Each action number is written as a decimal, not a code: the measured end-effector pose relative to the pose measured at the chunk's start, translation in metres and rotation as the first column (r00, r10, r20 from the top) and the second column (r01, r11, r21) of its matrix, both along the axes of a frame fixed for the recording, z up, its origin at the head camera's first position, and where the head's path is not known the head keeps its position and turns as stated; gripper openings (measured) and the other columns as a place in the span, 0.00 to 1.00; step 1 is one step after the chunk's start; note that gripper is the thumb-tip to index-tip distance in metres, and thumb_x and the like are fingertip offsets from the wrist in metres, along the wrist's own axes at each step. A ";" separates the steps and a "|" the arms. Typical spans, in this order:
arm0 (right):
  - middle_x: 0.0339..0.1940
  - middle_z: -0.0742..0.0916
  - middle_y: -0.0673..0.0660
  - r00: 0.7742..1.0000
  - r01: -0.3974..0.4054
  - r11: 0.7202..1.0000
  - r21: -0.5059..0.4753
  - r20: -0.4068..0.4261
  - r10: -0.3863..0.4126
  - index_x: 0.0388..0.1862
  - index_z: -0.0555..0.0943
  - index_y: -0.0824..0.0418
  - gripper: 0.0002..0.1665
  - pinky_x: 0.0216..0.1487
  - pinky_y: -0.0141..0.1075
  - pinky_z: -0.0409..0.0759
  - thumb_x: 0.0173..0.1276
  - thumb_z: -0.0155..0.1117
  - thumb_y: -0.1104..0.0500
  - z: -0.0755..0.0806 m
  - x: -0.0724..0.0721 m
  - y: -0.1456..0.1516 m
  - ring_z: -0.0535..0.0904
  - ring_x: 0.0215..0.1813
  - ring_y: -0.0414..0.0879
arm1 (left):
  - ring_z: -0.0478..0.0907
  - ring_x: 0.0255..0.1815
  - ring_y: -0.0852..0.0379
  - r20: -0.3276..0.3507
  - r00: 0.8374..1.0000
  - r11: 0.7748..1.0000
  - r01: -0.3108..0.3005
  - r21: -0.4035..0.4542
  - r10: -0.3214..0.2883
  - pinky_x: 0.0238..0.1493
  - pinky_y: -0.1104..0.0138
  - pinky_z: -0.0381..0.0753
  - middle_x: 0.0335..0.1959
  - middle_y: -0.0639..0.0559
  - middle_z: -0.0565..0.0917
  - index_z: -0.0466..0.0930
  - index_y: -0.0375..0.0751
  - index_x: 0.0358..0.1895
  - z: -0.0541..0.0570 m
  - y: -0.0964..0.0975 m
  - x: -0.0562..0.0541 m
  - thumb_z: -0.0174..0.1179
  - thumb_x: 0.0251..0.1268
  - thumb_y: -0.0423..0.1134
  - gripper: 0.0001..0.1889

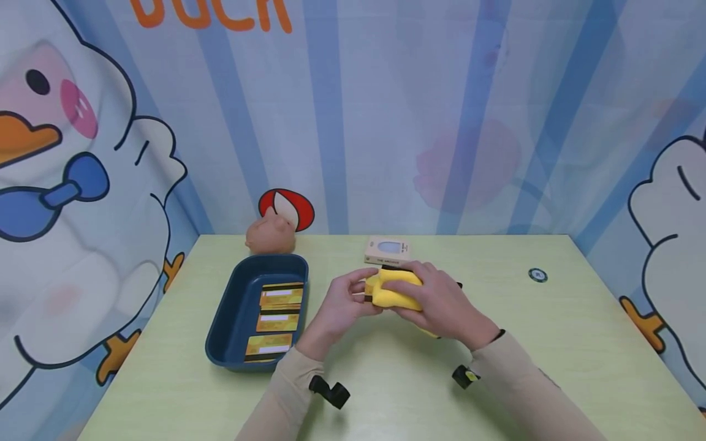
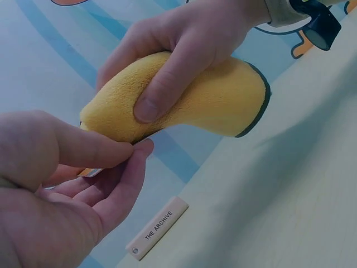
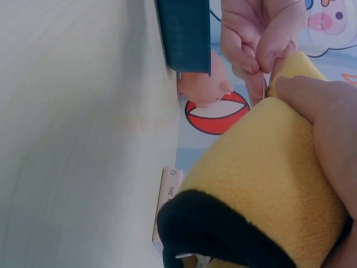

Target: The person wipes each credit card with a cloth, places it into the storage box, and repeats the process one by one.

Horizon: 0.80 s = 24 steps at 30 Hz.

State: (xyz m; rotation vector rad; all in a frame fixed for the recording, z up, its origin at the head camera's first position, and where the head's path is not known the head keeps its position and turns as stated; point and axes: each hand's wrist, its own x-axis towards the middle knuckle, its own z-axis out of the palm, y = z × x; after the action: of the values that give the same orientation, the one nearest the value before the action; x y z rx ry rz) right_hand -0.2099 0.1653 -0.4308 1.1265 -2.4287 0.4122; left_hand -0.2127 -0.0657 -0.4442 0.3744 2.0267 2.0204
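My right hand (image 1: 441,300) grips a folded yellow cloth (image 1: 394,297) with black edging, held above the table. With thumb and fingers, my left hand (image 1: 343,300) pinches the end of a thin gold-coloured card (image 2: 89,172) at the cloth's left side. Most of that card is hidden by the cloth and fingers. In the left wrist view, my right thumb presses on the cloth (image 2: 215,109), whose wide end hangs away to the right. The right wrist view looks at the cloth's open, black-trimmed end (image 3: 223,223).
A dark blue tray (image 1: 223,327) on the left holds several gold cards (image 1: 277,323). Behind it sits a pink piggy bank (image 1: 270,236). A small box (image 1: 388,250) marked "THE ARCHIVE" lies beyond my hands, and a poker chip (image 1: 537,275) lies far right.
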 end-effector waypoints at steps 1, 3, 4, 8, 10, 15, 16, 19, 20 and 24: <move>0.61 0.82 0.62 1.000 0.004 1.000 0.001 0.003 -0.004 0.60 0.85 0.46 0.24 0.44 0.51 0.84 0.67 0.78 0.48 0.000 0.000 0.001 0.81 0.52 0.57 | 0.85 0.58 0.39 0.000 1.000 1.000 -0.004 0.000 0.004 0.55 0.56 0.88 0.62 0.35 0.84 0.70 0.36 0.76 0.001 0.000 0.000 0.66 0.63 0.18 0.37; 0.61 0.82 0.62 1.000 0.011 1.000 0.002 0.007 -0.011 0.60 0.85 0.46 0.24 0.44 0.51 0.84 0.67 0.78 0.48 0.000 -0.001 0.003 0.81 0.52 0.57 | 0.84 0.60 0.37 -0.003 1.000 1.000 -0.008 -0.001 0.008 0.56 0.56 0.88 0.62 0.35 0.84 0.70 0.36 0.77 0.002 -0.001 0.001 0.67 0.63 0.19 0.37; 0.61 0.82 0.62 1.000 0.013 1.000 0.002 0.007 -0.013 0.61 0.85 0.46 0.24 0.44 0.51 0.84 0.67 0.78 0.48 0.000 -0.001 0.004 0.81 0.52 0.57 | 0.83 0.60 0.36 -0.003 1.000 1.000 -0.009 0.000 0.009 0.56 0.56 0.87 0.62 0.35 0.84 0.70 0.36 0.77 0.003 -0.002 0.001 0.68 0.63 0.19 0.37; 0.60 0.82 0.61 1.000 0.016 1.000 -0.003 0.001 -0.016 0.61 0.85 0.46 0.24 0.44 0.51 0.84 0.66 0.78 0.49 0.001 -0.001 0.007 0.81 0.51 0.56 | 0.84 0.60 0.35 -0.012 1.000 1.000 -0.010 0.004 0.010 0.56 0.56 0.88 0.63 0.33 0.83 0.69 0.35 0.77 0.007 -0.004 0.002 0.67 0.62 0.18 0.38; 0.59 0.82 0.61 1.000 0.014 1.000 -0.009 -0.003 -0.014 0.61 0.85 0.46 0.25 0.44 0.50 0.85 0.66 0.79 0.49 0.001 -0.002 0.010 0.81 0.50 0.55 | 0.84 0.60 0.35 -0.012 1.000 1.000 -0.013 0.008 0.013 0.55 0.57 0.88 0.63 0.31 0.83 0.69 0.35 0.77 0.008 -0.005 0.002 0.66 0.62 0.16 0.38; 0.56 0.82 0.58 1.000 0.025 0.999 -0.024 0.004 -0.025 0.60 0.84 0.45 0.24 0.42 0.48 0.84 0.65 0.79 0.50 -0.001 -0.001 0.016 0.80 0.48 0.52 | 0.85 0.59 0.38 -0.013 1.000 1.000 -0.028 0.003 0.028 0.53 0.57 0.89 0.61 0.31 0.84 0.70 0.35 0.76 0.009 -0.006 0.002 0.66 0.61 0.15 0.38; 0.56 0.82 0.58 0.999 0.031 0.999 -0.024 0.010 -0.031 0.60 0.84 0.45 0.24 0.42 0.47 0.84 0.65 0.79 0.50 -0.002 -0.001 0.017 0.80 0.48 0.51 | 0.85 0.59 0.38 -0.009 0.999 0.999 -0.034 0.000 0.034 0.53 0.57 0.89 0.61 0.32 0.84 0.70 0.35 0.76 0.009 -0.007 0.002 0.66 0.60 0.15 0.38; 0.56 0.82 0.58 0.998 0.057 0.998 -0.021 0.036 -0.056 0.59 0.85 0.45 0.24 0.43 0.47 0.84 0.65 0.79 0.49 -0.004 -0.001 0.022 0.80 0.49 0.51 | 0.86 0.58 0.41 -0.007 0.999 0.999 -0.047 -0.012 0.047 0.54 0.56 0.88 0.61 0.34 0.84 0.71 0.37 0.76 0.009 -0.008 0.002 0.67 0.61 0.16 0.38; 0.56 0.82 0.58 0.997 0.065 0.998 -0.019 0.043 -0.064 0.60 0.85 0.45 0.24 0.43 0.47 0.84 0.65 0.79 0.49 -0.005 0.000 0.023 0.80 0.49 0.51 | 0.86 0.58 0.41 -0.006 0.999 0.999 -0.050 -0.014 0.050 0.55 0.56 0.88 0.62 0.34 0.84 0.71 0.37 0.76 0.010 -0.008 0.003 0.67 0.61 0.16 0.38; 0.58 0.82 0.59 0.995 0.087 0.996 -0.010 0.055 -0.086 0.61 0.84 0.45 0.25 0.45 0.48 0.85 0.65 0.79 0.50 -0.005 0.000 0.028 0.80 0.50 0.52 | 0.86 0.59 0.41 -0.005 0.998 0.998 -0.059 -0.012 0.059 0.56 0.56 0.87 0.63 0.35 0.84 0.71 0.38 0.76 0.012 -0.009 0.003 0.67 0.61 0.17 0.38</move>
State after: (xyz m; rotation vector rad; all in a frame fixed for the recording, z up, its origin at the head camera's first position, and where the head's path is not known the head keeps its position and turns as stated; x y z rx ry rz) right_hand -0.2100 0.1938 -0.4361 1.0134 -2.5085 0.4348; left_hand -0.2093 -0.0747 -0.4321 0.3208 2.0758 2.0421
